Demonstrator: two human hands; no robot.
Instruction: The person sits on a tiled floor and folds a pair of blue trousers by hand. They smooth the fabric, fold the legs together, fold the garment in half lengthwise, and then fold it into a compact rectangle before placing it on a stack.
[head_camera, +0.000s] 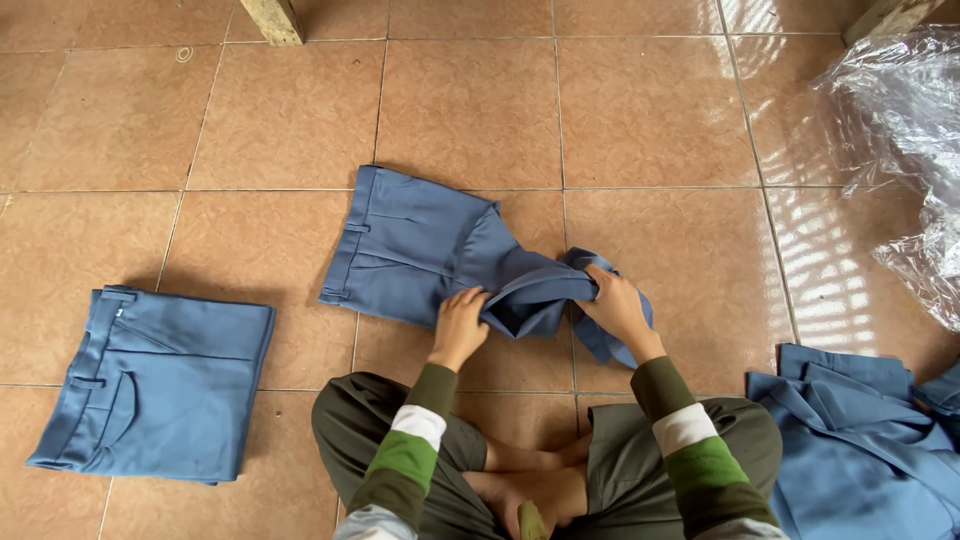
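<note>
On the floor of glossy reddish-brown tiles with pale grout lines, a person sits cross-legged, knees in dark olive trousers at the bottom edge, sleeves olive with white and green bands. Light glares off the tiles toward the right. Two wooden legs cut in at the top edge, one left of centre and one at the far right corner. Crumpled clear plastic lies along the right side.

From the head camera, blue shorts lie in the middle of the floor, just ahead of the knees, waistband to the left, flat on that side and bunched up on the right. The left hand rests on the near edge of the cloth, fingers curled over the fold and pressing it, touching but not clearly pinching. The right hand is closed around the gathered leg end of the shorts, lifting that part off the tiles so it drapes over and below the palm. The two hands are near each other, with the raised fold between them.

Well apart to the left, a folded pair lies flat. At the lower right, beside the right knee, a rumpled pile of the same blue cloth sits.
</note>
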